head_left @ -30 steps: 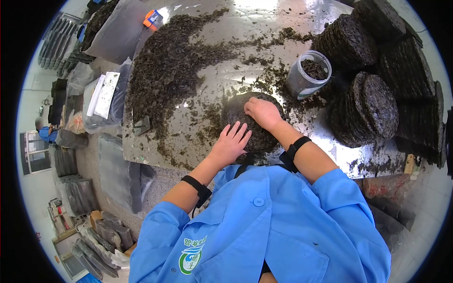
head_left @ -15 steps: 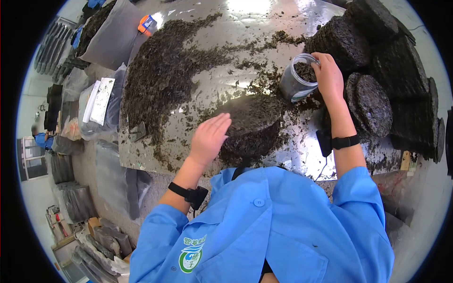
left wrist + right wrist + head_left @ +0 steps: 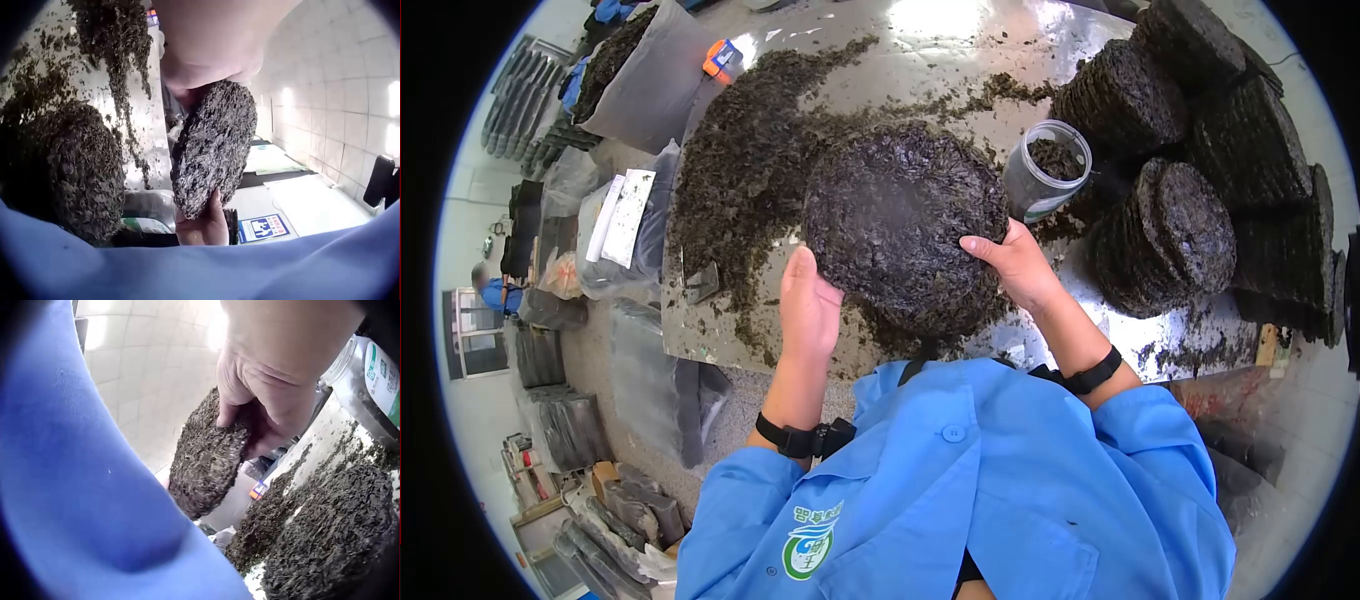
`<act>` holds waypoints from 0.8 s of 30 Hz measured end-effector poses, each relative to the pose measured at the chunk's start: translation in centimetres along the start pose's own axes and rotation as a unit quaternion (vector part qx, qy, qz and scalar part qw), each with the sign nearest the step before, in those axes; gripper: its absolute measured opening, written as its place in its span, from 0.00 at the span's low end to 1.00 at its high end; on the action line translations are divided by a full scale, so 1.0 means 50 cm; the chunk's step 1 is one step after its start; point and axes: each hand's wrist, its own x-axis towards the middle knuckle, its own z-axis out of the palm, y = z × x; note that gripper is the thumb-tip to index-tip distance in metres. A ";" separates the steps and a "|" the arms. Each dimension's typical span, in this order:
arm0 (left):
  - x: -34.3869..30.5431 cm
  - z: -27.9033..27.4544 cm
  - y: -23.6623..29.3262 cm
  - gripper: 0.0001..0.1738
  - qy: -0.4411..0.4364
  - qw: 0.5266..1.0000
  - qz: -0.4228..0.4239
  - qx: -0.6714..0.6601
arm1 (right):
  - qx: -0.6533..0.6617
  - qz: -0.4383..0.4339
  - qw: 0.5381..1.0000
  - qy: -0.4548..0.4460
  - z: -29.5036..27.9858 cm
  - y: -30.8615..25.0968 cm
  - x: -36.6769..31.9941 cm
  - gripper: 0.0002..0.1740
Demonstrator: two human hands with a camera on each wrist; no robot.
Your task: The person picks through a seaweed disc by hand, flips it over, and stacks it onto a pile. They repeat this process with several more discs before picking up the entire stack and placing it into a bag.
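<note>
Both hands hold a thin round cake of dried dark seaweed (image 3: 905, 220), raised toward the head camera. At its left edge my left hand (image 3: 808, 310) grips it, the fingers partly hidden; in the left wrist view that hand (image 3: 215, 37) is at the cake's upper end. My right hand (image 3: 1025, 268) pinches the right edge, thumb on the upper face and fingers behind. The right wrist view shows the right hand (image 3: 275, 381) curled over the cake (image 3: 206, 462). Below, a short stack of such cakes (image 3: 87, 175) sits on the table, mostly covered in the head view.
A clear plastic jar (image 3: 1025, 190) with seaweed flakes stands right of the cake. Tall stacks of seaweed cakes (image 3: 1165, 240) fill the table's right side. Loose seaweed (image 3: 740, 150) is spread at left. A flat scraper (image 3: 701, 283) and an orange-blue tool (image 3: 722, 60) lie at the left edge.
My right hand has moved from the stack to the jar's rim, then back left to the cake. The top cake has been lifted off the stack between both hands.
</note>
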 end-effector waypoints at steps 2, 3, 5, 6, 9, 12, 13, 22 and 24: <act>-0.014 0.001 0.001 0.16 -0.047 0.994 -0.053 -0.082 | 0.003 -0.007 1.000 0.010 0.005 -0.007 -0.004 0.23; -0.025 0.013 0.000 0.17 -0.040 0.994 -0.086 -0.047 | -0.013 -0.013 1.000 0.021 0.007 -0.008 -0.006 0.21; -0.045 0.052 0.002 0.14 -0.003 0.995 -0.094 -0.021 | -0.030 -0.023 0.999 0.031 0.009 -0.012 -0.010 0.18; -0.048 0.053 -0.001 0.14 -0.005 0.996 -0.091 -0.021 | -0.027 -0.021 0.999 0.032 0.010 -0.014 -0.015 0.19; -0.053 0.035 -0.018 0.19 -0.023 0.998 -0.058 0.021 | -0.025 -0.025 0.999 0.035 0.014 -0.013 -0.025 0.19; -0.056 0.034 -0.029 0.22 -0.014 0.998 -0.024 0.048 | -0.042 -0.029 0.998 0.033 0.009 -0.004 -0.033 0.19; -0.055 0.033 -0.034 0.22 -0.015 0.998 -0.024 0.049 | -0.059 -0.028 0.997 0.029 0.007 -0.003 -0.035 0.19; -0.049 0.059 0.042 0.15 -0.185 0.693 0.414 0.561 | -0.049 -0.118 0.991 0.041 -0.059 -0.043 -0.043 0.19; -0.054 0.056 0.045 0.15 -0.204 0.579 0.512 0.600 | -0.271 -0.227 0.933 0.061 -0.041 -0.068 -0.061 0.20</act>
